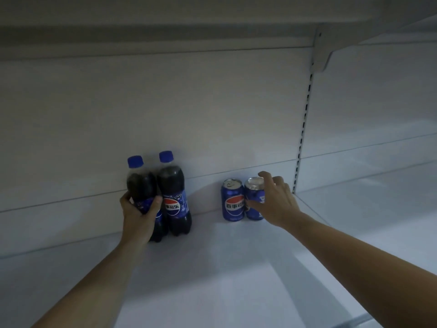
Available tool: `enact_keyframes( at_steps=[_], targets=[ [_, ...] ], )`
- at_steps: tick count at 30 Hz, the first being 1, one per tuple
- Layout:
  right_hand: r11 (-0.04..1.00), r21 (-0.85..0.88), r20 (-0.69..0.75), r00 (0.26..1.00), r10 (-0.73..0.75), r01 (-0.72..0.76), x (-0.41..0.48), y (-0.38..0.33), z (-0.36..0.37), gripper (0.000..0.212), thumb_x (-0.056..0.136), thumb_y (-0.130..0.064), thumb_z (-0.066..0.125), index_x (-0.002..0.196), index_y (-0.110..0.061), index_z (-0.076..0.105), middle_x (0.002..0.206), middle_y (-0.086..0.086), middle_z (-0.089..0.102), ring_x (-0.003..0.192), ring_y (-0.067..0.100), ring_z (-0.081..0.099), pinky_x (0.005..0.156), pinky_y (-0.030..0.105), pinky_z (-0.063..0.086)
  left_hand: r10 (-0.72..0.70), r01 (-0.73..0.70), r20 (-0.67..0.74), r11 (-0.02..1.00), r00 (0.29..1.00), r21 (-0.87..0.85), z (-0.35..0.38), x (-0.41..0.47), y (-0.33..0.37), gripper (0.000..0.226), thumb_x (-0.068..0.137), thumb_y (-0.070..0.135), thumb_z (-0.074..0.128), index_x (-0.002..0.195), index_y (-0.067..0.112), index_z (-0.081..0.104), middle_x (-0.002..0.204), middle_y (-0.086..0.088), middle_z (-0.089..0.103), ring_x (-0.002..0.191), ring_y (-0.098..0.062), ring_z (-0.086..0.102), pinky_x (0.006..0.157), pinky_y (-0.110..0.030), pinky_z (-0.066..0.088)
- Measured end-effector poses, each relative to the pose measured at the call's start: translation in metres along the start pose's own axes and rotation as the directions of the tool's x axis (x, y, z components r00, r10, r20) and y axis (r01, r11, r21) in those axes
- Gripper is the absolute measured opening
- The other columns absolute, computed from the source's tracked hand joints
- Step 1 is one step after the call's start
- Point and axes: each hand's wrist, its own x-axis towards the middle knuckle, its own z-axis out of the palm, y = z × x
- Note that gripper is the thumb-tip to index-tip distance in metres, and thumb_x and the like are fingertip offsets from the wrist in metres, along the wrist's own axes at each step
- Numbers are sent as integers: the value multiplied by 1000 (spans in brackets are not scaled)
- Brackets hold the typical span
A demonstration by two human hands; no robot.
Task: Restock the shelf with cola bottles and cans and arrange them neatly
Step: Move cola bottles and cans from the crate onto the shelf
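Both arms are out over the white shelf (212, 268), and the stock sits far back against the back panel (212, 114). On the left, the left hand (138, 216) is wrapped around the waist of the left bottle (142, 185), thumb across the blue label and fingers round the far side, a firm clenched hold. That bottle stands touching the right bottle (175, 197), both upright with blue caps up. They are full of dark cola, so expect real weight. The plastic wall will probably give a little under a squeeze, and the label band is likely slick. The narrowed waist where the hand already sits looks like the best place to hold, low enough to stop a top-heavy bottle tipping. Over to the right, two cans stand side by side and touching. The left can (233, 202) has its logo facing near. The right can (254, 200) is turned off square, so its logo shows only at the right edge. The right hand (274, 202) is on that right can, thumb laid across its near face and fingers arched over the rim and far side. Whether it is truly clamping or only steadying, I cannot tell. A can is lighter and stiff while sealed, but smooth-sided and easily dented. Hold it round the mid-body with thumb opposite the fingers, and twist it gently to bring the logo forward.
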Motion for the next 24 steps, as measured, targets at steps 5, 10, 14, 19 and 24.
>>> enact_keyframes(
  at_steps=[5, 10, 14, 19, 24],
  targets=[
    [955, -173, -73, 964, -256, 241, -47, -26, -9, 69, 86, -43, 71, 144, -22, 39, 142, 8, 40, 133, 32, 36, 101, 44, 47, -74, 58, -94, 986, 993, -159, -43, -32, 47, 81, 88, 52, 68, 151, 40, 19, 153, -10, 40, 133, -24, 44, 103, -39, 34],
    [854, -113, 46, 861, -507, 509, -105, -114, -18, 63, 93, -46, 62, 146, -25, 35, 145, 5, 34, 135, 28, 34, 105, 40, 43, 19, -44, -121, 976, 992, -214, -127, -88, 112, 39, 99, 52, 52, 133, 33, 45, 133, -5, 55, 126, -26, 53, 100, -44, 43],
    [715, -6, 104, 711, -695, 699, -158, -207, -18, 62, 91, -45, 63, 145, -26, 39, 145, 7, 39, 131, 28, 41, 102, 42, 46, 38, -62, -98, 964, 994, -258, -208, -167, 148, 40, 104, 50, 39, 128, 23, 56, 122, -8, 61, 116, -28, 59, 87, -44, 48],
    [504, 128, 192, 478, -857, 854, -251, -321, 2, 63, 93, -51, 60, 146, -31, 33, 152, 5, 30, 138, 27, 35, 107, 46, 43, 17, -77, -243, 968, 970, -241, -323, -284, 167, 53, 102, 61, 32, 140, 28, 50, 132, -8, 60, 121, -26, 59, 102, -52, 48],
    [235, 311, 224, 169, -960, 921, -385, -427, 26, 61, 93, -53, 60, 145, -33, 34, 151, 5, 34, 134, 27, 41, 105, 43, 45, -4, -107, -560, 980, 828, -165, -440, -412, 161, 56, 100, 64, 33, 139, 29, 51, 133, -9, 61, 120, -28, 60, 92, -47, 49]
  ],
)
